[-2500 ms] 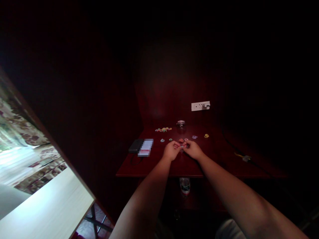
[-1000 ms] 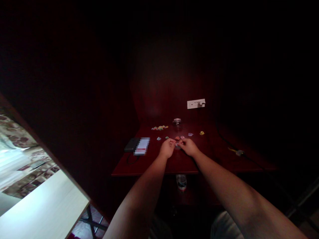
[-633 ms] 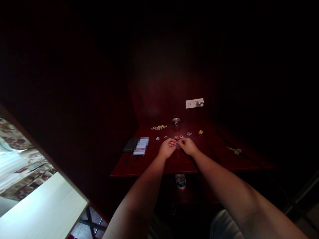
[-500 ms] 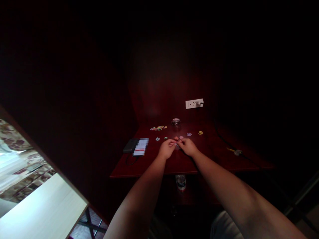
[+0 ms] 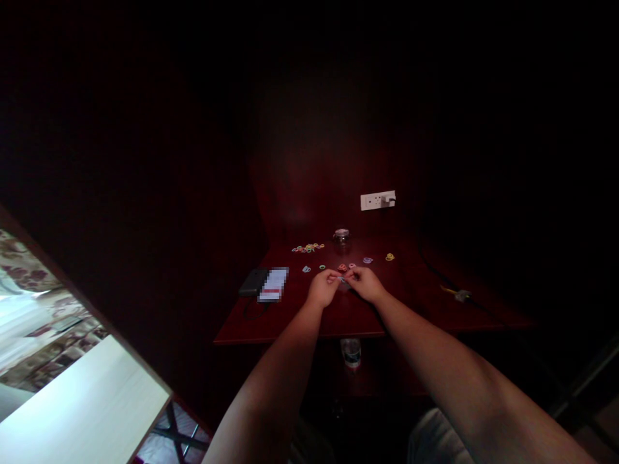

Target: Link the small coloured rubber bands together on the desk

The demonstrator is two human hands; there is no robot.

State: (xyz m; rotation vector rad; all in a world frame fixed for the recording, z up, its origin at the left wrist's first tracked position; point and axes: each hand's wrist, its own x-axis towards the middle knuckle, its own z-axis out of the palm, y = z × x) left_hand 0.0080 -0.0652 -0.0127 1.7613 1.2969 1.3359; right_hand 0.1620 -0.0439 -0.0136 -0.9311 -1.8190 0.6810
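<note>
My left hand [image 5: 325, 287] and my right hand [image 5: 363, 283] meet above the middle of the dark red desk [image 5: 290, 322]. Both have their fingertips pinched on a small pale-blue loop [image 5: 342, 279] that looks like a hair tie. Fingers cover part of it. Just beyond my fingertips lie red loops [image 5: 342, 267] and pink loops [image 5: 353, 265]. In the same row sit light-blue loops [image 5: 306, 269] and a green loop [image 5: 322, 267] to the left, with purple loops [image 5: 368, 260] and yellow loops [image 5: 389, 257] to the right.
A mixed pile of coloured loops [image 5: 308, 248] lies at the back left, near a clear jar [image 5: 342, 238]. A phone [image 5: 273, 285] rests by a black case-like object [image 5: 253, 282]. A cable with a yellow end [image 5: 457, 293] is at right. A wall socket [image 5: 378, 200] holds a plug.
Both hands stay in nearly the same place, fingers shifting slightly around the pale-blue loop. The loops on the desk have not visibly moved.
</note>
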